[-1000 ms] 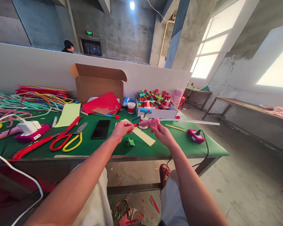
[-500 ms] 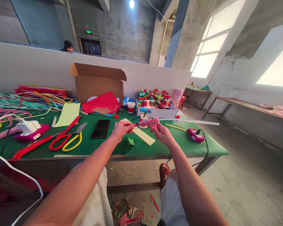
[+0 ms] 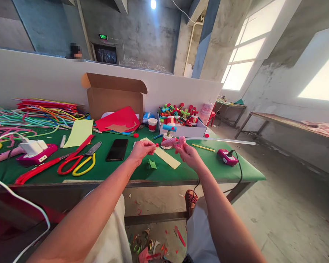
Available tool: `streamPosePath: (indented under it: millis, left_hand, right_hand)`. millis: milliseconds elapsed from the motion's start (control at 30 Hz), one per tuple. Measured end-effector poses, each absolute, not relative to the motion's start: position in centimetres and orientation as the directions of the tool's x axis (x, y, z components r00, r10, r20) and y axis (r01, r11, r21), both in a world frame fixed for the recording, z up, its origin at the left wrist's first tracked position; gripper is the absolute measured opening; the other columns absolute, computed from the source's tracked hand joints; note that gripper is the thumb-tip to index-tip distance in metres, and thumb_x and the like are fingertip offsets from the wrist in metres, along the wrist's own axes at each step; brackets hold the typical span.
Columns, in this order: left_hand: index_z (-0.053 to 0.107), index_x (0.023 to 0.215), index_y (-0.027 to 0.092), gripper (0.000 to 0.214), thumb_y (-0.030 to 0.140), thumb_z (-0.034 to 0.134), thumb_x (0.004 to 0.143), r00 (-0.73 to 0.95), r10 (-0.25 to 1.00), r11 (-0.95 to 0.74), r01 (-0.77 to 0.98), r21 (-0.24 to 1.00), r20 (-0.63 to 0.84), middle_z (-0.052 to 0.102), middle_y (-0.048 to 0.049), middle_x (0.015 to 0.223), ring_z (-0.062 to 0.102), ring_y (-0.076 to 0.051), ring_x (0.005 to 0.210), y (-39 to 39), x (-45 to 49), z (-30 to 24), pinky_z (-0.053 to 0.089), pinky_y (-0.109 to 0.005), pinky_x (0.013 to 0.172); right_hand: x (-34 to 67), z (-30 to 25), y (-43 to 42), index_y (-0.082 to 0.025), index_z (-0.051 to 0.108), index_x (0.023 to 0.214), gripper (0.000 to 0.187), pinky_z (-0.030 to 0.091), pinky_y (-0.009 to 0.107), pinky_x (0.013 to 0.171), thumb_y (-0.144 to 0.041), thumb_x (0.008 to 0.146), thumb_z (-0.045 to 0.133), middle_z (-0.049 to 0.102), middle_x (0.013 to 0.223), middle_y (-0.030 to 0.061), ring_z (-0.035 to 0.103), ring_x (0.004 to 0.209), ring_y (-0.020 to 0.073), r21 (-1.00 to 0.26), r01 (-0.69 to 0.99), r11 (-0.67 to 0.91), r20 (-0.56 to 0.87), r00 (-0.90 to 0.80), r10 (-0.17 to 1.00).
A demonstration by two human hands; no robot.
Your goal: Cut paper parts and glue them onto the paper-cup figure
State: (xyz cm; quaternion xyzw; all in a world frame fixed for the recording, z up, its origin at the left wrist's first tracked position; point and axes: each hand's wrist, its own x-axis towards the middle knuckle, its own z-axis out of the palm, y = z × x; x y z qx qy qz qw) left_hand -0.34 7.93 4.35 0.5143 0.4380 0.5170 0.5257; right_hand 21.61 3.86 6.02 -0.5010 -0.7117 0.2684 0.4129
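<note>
My right hand (image 3: pixel 189 155) is closed around a pink hot glue gun (image 3: pixel 170 142), its nozzle pointing left. A long clear glue stick (image 3: pixel 222 140) sticks out of its back. My left hand (image 3: pixel 142 151) is in a pinch just left of the nozzle; a small red piece (image 3: pixel 157 145) shows at its fingertips. Beneath both hands lies a pale yellow paper strip (image 3: pixel 170 159), with a small folded green paper piece (image 3: pixel 152 164) in front. Behind the glue gun stands a paper cup figure (image 3: pixel 169 129) with a blue roll on top and a dark blue coiled arm.
Scissors (image 3: pixel 83 160), red pipe cleaners (image 3: pixel 30 175) and a phone (image 3: pixel 117 150) lie left. Behind are a cardboard box (image 3: pixel 116 95), red paper (image 3: pixel 117 119), a paper cup (image 3: pixel 152 125) and a white box (image 3: pixel 181 130) of finished figures. A purple socket (image 3: pixel 227 157) sits right.
Both hands stay almost where they were, with the glue gun still beside the left fingertips. The person behind the partition has shifted slightly left.
</note>
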Motion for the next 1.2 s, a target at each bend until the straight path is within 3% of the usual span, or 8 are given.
streamPosePath:
  millis: [767, 1200]
  left_hand:
    - [0.068, 0.062, 0.014, 0.023, 0.031, 0.081, 0.052, 0.107, 0.993, -0.042, -0.097, 0.994, 0.053, 0.063, -0.0002, 0.054, 0.054, -0.01, 0.049, 8.11, -0.44, 4.23, 0.047, -0.026, 0.055]
    - [0.068, 0.062, 0.014, 0.023, 0.031, 0.082, 0.053, 0.102, 0.994, -0.039, -0.093, 0.995, 0.049, 0.063, -0.0007, 0.055, 0.054, -0.011, 0.05, 8.03, -0.38, 4.28, 0.048, -0.027, 0.055]
  right_hand:
    - [21.55, 6.01, 3.87, -0.02, 0.056, 0.073, 0.043, 0.041, 0.027, 0.053, -0.061, 0.084, 0.05, 0.051, 0.054, -0.0013, 0.051, 0.055, 0.0144, -0.79, 0.501, 0.352, 0.331, -0.135, 0.934]
    - [21.51, 6.15, 3.71, -0.02, 0.054, 0.072, 0.046, 0.034, 0.025, 0.049, -0.064, 0.083, 0.047, 0.046, 0.053, -0.0028, 0.043, 0.051, 0.0121, -0.796, 0.497, 0.346, 0.317, -0.145, 0.937]
